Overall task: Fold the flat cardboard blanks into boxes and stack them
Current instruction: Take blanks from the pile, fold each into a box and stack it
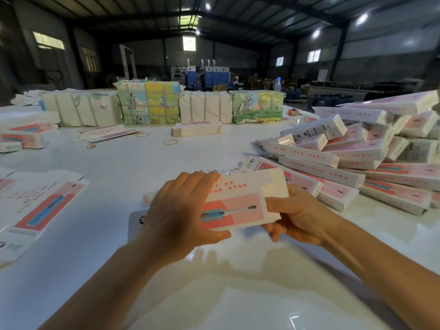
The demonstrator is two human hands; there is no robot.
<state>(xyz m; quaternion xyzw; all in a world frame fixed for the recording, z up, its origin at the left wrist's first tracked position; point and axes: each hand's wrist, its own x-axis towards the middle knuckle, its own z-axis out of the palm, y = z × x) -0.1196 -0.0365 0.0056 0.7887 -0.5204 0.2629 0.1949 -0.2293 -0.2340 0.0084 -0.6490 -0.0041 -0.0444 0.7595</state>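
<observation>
A person's left hand (181, 210) is wrapping over the near-left end of a half-formed box (238, 203), fingers curling across its top face and thumb tucking under the lower edge. The right hand (295, 217) is gripping the opposite end, thumb lying on the printed face and fingers curling beneath. Both hands are holding the box just above the white worktop (214, 294).

The box's long axis is running left to right between the two hands, tilting slightly up toward the far right. Its pink face with a toothbrush picture is facing the camera. Whether the end flaps are closed cannot be told.

Just right of the box, and beyond it, a stack of finished boxes (371, 148) is leaning in a loose pile, nearer the right hand than the left. Setting the box down there would likely fall to that hand.

Left of the box, a flat blank (40, 210) is lying on the worktop, well apart. Beyond the box, rubber bands (170, 142) and wrapped bundles (147, 103) are sitting farther back.
</observation>
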